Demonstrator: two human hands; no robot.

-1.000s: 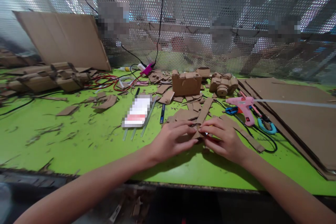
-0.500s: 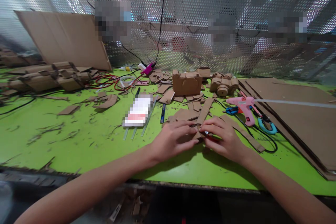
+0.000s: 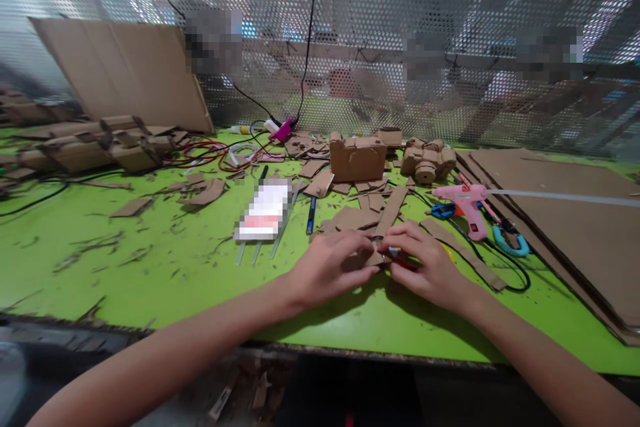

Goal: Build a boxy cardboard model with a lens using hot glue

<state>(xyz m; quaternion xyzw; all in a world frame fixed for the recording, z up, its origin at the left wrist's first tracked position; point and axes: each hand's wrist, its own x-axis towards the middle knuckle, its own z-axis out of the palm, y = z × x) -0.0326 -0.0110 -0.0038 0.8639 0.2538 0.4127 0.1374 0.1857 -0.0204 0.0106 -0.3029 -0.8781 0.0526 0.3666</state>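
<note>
My left hand (image 3: 325,272) is closed on a small cardboard piece (image 3: 377,257), fingers on its far side and thumb along the near edge. Against the right side of that piece my right hand (image 3: 425,265) is closed, its fingertips pinched together. A bit of white and red shows under the right fingers; what it belongs to is mostly hidden. Just beyond the hands lie a cardboard strip (image 3: 391,210) and loose cardboard scraps (image 3: 353,219). A box-like cardboard camera body (image 3: 357,161) and a cardboard camera with a round lens (image 3: 427,161) stand farther back.
A pink glue gun (image 3: 470,207) lies right, beside blue-handled pliers (image 3: 510,240) and stacked cardboard sheets (image 3: 565,213). Left of the hands are a blue pen-like tool (image 3: 311,215), a blurred phone-like slab (image 3: 265,210) and clear glue sticks (image 3: 256,253). A perforated metal screen (image 3: 350,27) rises behind.
My right fingers have shifted slightly on the cardboard piece, and more red shows beneath them. The left hand is nearly still. The view has shifted slightly.
</note>
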